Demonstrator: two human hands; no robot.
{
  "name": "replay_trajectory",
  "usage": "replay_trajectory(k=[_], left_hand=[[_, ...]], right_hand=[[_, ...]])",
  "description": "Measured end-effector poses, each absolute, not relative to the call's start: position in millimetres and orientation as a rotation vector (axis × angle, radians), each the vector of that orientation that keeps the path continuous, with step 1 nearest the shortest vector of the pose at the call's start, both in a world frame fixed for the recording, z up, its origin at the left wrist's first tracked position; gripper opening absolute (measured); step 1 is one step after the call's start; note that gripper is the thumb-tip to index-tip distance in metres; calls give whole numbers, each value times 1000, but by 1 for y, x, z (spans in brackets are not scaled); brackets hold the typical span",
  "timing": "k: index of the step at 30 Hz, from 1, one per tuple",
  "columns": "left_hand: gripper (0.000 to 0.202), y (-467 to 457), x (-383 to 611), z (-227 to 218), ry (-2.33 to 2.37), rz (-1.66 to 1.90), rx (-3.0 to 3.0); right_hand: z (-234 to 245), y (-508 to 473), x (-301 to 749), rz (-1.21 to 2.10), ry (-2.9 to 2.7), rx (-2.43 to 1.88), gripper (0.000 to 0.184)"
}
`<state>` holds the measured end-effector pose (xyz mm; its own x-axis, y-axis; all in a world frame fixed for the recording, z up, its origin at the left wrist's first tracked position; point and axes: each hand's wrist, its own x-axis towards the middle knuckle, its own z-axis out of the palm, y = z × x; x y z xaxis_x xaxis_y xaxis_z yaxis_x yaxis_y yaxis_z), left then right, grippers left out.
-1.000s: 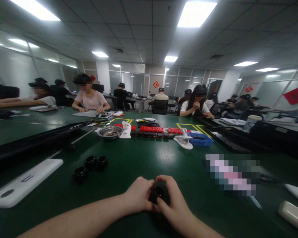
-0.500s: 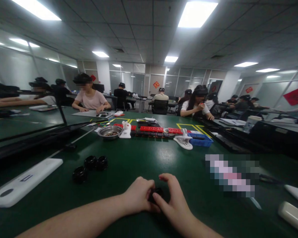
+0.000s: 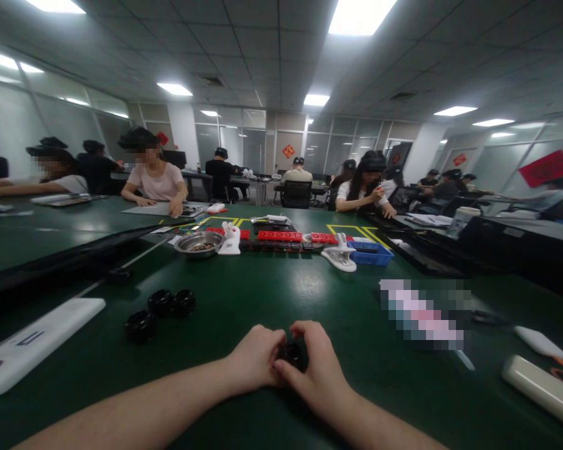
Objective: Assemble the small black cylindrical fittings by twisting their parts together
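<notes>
Low over the green table, a black round part with a hollow top [image 3: 293, 354] sits between my two hands. My left hand [image 3: 258, 355] is closed on its left side, fingers curled, with part of the grip hidden. From the right, my right hand [image 3: 323, 365] wraps round it, thumb across the near side and fingers bent over the far side. To the left on the table stand three shiny black round parts [image 3: 161, 302] of similar look, two of them side by side.
A white board with an oval hole [image 3: 51, 340] lies at the left. Further back are a metal bowl [image 3: 199, 245], white clamps [image 3: 340, 255], red strips [image 3: 279, 235] and a blue tray [image 3: 373, 255]. A beige block [image 3: 542, 387] lies at right. Several people sit beyond.
My right hand has closed more round the black part, whose hollow top now shows more. The whole view has shifted slightly, with the table things a little further left and higher.
</notes>
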<state>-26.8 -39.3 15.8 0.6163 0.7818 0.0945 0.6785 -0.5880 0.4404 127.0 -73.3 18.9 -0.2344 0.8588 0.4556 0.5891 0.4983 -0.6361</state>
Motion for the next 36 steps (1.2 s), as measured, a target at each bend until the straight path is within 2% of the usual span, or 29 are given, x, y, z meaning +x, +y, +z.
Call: replay_trajectory(k=[3,8,12,17,22,26,29,33,36], left_hand=[[24,-40,-27,16,1147,386,2480],[25,-42,-26,20,1128,384,2426],[36,-41,-27,17,1210,364,2434],[35,-40,-28,13,1175,409,2452],[36,-39,-29,15,1140,390,2408],[30,-38,-28,13,1160,409,2474],[27,-40,-28,15,1151,417,2457],[25,-42,-28,20,1117,390,2414],[28,-41,-28,20,1153,381,2426]], right_hand=[[18,-73,126,508,-1989,-1163,26],[17,-74,133,648,-2000,-962,40],[15,-72,134,537,-1926,-1010,35],[13,-70,131,506,-1929,-1090,29],[16,-72,133,571,-1973,-935,42],[18,-72,130,497,-1922,-1107,43],[19,-73,130,554,-1957,-1077,36],[21,-75,133,587,-2027,-903,51],[22,-75,133,477,-1974,-1023,46]])
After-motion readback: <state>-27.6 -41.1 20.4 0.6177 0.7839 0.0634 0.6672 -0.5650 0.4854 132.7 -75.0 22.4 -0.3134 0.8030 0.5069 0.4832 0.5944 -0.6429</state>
